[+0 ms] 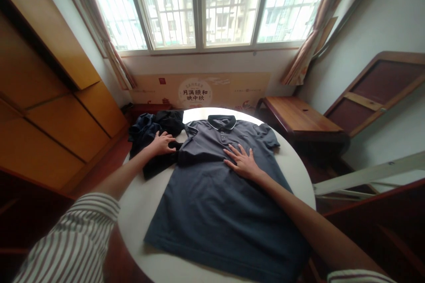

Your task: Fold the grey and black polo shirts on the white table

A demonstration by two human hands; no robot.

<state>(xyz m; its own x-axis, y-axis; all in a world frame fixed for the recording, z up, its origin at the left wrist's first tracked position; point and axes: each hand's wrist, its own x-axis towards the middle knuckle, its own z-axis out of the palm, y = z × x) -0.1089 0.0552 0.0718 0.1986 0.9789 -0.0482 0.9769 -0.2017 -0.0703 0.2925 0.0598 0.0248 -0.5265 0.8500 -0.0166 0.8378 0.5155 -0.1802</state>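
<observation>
A dark grey polo shirt (212,203) lies face up, spread across a round white table (139,208), collar toward the window. My right hand (241,162) rests flat on the shirt's chest, fingers spread, just below the button placket. My left hand (163,143) lies at the shirt's left sleeve, fingers curled on the dark cloth where the sleeve meets a heap of dark clothes (153,129) at the table's far left edge. The left sleeve looks folded inward.
A wooden bench (299,117) stands to the right behind the table. Wooden cabinets (59,110) line the left wall. A large window (202,4) with curtains fills the far wall, a printed board (199,90) below it. A folded wooden frame (381,93) leans at right.
</observation>
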